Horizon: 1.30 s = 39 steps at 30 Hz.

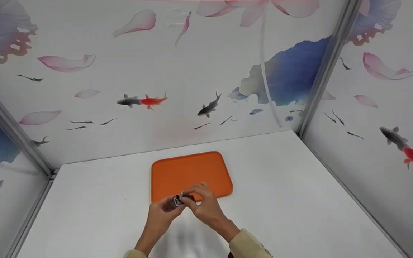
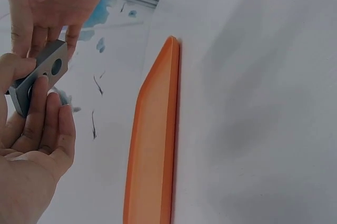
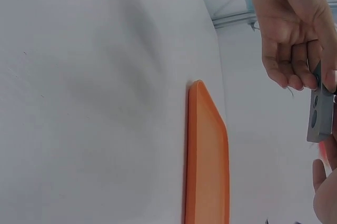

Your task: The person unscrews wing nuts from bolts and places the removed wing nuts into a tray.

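Note:
A grey metal block (image 2: 58,58) with a large round hole and a smaller one is held between both hands, above the near edge of the orange tray (image 1: 188,172). My left hand (image 1: 161,215) grips the block with thumb and curled fingers, which the left wrist view shows closely. In the head view my right hand (image 1: 206,208) has thumb and index finger pinched at a small silver piece (image 1: 181,194) by the block. A dark part (image 1: 191,197) shows beside those fingers. In the right wrist view, the right hand (image 3: 327,195) is largely cut off at the edge.
The tray lies flat on a white table (image 1: 281,186). Behind stands a white wall panel (image 1: 177,71) painted with fish and petals, joined by a metal post (image 1: 321,82) to the right side panel (image 1: 371,118).

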### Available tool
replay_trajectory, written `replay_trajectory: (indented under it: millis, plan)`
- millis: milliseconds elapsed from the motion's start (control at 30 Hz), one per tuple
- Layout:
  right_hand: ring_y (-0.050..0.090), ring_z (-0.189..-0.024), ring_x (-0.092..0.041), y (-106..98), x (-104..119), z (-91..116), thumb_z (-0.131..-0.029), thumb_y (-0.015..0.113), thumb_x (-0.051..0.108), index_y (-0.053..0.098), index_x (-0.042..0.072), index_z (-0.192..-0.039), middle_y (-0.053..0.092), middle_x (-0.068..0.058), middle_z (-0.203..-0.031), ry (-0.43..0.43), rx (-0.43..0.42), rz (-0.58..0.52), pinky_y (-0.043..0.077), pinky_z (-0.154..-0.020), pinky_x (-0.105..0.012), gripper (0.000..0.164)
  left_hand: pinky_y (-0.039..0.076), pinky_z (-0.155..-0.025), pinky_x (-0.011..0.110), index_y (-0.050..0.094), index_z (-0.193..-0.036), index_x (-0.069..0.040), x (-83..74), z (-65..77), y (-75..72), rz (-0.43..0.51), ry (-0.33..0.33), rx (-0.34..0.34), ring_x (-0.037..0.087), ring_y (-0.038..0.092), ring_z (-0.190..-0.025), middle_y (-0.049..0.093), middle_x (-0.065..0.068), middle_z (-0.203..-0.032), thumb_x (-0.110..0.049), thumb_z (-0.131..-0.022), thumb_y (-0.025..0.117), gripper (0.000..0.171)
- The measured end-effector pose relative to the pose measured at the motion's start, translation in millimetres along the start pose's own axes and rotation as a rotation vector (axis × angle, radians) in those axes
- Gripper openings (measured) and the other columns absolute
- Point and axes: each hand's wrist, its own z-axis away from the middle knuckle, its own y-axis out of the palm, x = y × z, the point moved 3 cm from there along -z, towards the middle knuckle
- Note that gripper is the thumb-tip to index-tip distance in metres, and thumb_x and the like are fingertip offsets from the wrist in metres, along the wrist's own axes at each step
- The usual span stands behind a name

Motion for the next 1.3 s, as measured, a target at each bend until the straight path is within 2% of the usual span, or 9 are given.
replay_trajectory:
  millis: [267, 433, 500, 633, 733, 800, 1033, 1200, 1300]
  plan:
    - [0.061, -0.087, -0.017, 1, -11, 1, -0.082, 0.067, 0.011, 0.066, 0.011, -0.094, 0.068, -0.003, -0.089, -0.021, -0.059, 0.037, 0.033, -0.1, -0.052, 0.012, 0.053, -0.075, 0.02, 0.063, -0.111, -0.004, -3.3, 0.7, -0.5, 0.017, -0.011, 0.022, 0.016, 0.065, -0.09, 0.067, 0.012, -0.102, -0.027, -0.077, 0.073, 0.042]
    - [0.055, -0.087, -0.007, 7, -36, 3, -0.082, 0.067, 0.023, 0.066, 0.024, -0.094, 0.065, 0.01, -0.088, -0.006, -0.107, 0.072, 0.041, -0.094, -0.04, 0.012, 0.053, -0.076, 0.02, 0.063, -0.111, -0.005, -3.9, 1.3, 0.7, 0.022, -0.014, 0.034, 0.016, 0.064, -0.091, 0.067, 0.011, -0.104, -0.025, -0.077, 0.073, 0.04]
    - [0.052, -0.087, -0.004, 7, -39, 3, -0.082, 0.067, 0.026, 0.065, 0.027, -0.092, 0.063, 0.014, -0.087, -0.005, -0.125, 0.09, 0.045, -0.085, -0.033, 0.011, 0.053, -0.075, 0.019, 0.064, -0.11, -0.006, -0.3, 0.8, 0.8, 0.014, -0.022, 0.028, 0.015, 0.064, -0.09, 0.067, 0.01, -0.103, -0.028, -0.076, 0.073, 0.041]
    - [0.053, -0.086, -0.004, 7, -41, 2, -0.081, 0.068, 0.026, 0.065, 0.027, -0.09, 0.063, 0.015, -0.086, -0.027, -0.133, 0.093, 0.046, -0.081, -0.032, 0.009, 0.053, -0.074, 0.019, 0.064, -0.11, -0.006, 0.1, 0.9, -0.3, 0.002, -0.02, 0.016, 0.016, 0.064, -0.089, 0.068, 0.011, -0.102, -0.028, -0.076, 0.073, 0.042]
    - [0.056, -0.085, -0.006, 7, -40, 2, -0.08, 0.068, 0.022, 0.067, 0.025, -0.089, 0.065, 0.011, -0.085, -0.051, -0.123, 0.082, 0.041, -0.093, -0.042, 0.009, 0.053, -0.075, 0.019, 0.064, -0.111, -0.005, 0.0, 0.6, -0.7, 0.001, -0.008, 0.013, 0.016, 0.065, -0.09, 0.067, 0.011, -0.102, -0.028, -0.076, 0.073, 0.042]
    - [0.057, -0.085, -0.008, 7, -37, 1, -0.08, 0.069, 0.019, 0.068, 0.022, -0.089, 0.067, 0.008, -0.084, -0.058, -0.115, 0.079, 0.04, -0.093, -0.045, 0.01, 0.053, -0.076, 0.019, 0.064, -0.111, -0.005, 0.2, 0.5, -0.4, -0.001, -0.007, 0.013, 0.016, 0.065, -0.09, 0.067, 0.011, -0.102, -0.028, -0.076, 0.073, 0.042]
    - [0.056, -0.085, -0.02, 1, -11, 0, -0.083, 0.066, 0.009, 0.069, 0.008, -0.091, 0.069, -0.005, -0.086, -0.033, -0.074, 0.049, 0.044, -0.081, -0.032, 0.009, 0.053, -0.075, 0.019, 0.063, -0.111, -0.004, -9.1, 4.5, -0.1, -0.017, -0.031, 0.017, 0.017, 0.064, -0.089, 0.068, 0.011, -0.101, -0.022, -0.078, 0.072, 0.039]
    - [0.055, -0.089, -0.022, -2, 1, 1, -0.086, 0.063, 0.014, 0.068, 0.007, -0.095, 0.068, -0.005, -0.091, 0.02, -0.029, -0.001, 0.043, -0.085, -0.036, 0.013, 0.054, -0.074, 0.021, 0.063, -0.11, 0.0, -25.1, 9.4, -1.7, -0.024, -0.014, 0.013, 0.021, 0.065, -0.09, 0.067, 0.015, -0.101, -0.016, -0.079, 0.071, 0.036]
    - [0.054, -0.09, -0.024, -1, 1, 2, -0.085, 0.064, 0.018, 0.067, 0.008, -0.095, 0.067, -0.005, -0.092, 0.04, -0.012, -0.012, 0.043, -0.084, -0.037, 0.015, 0.054, -0.074, 0.021, 0.063, -0.11, -0.002, -19.2, 7.7, -0.9, -0.034, -0.012, 0.005, 0.019, 0.065, -0.09, 0.067, 0.013, -0.101, -0.02, -0.078, 0.071, 0.037]
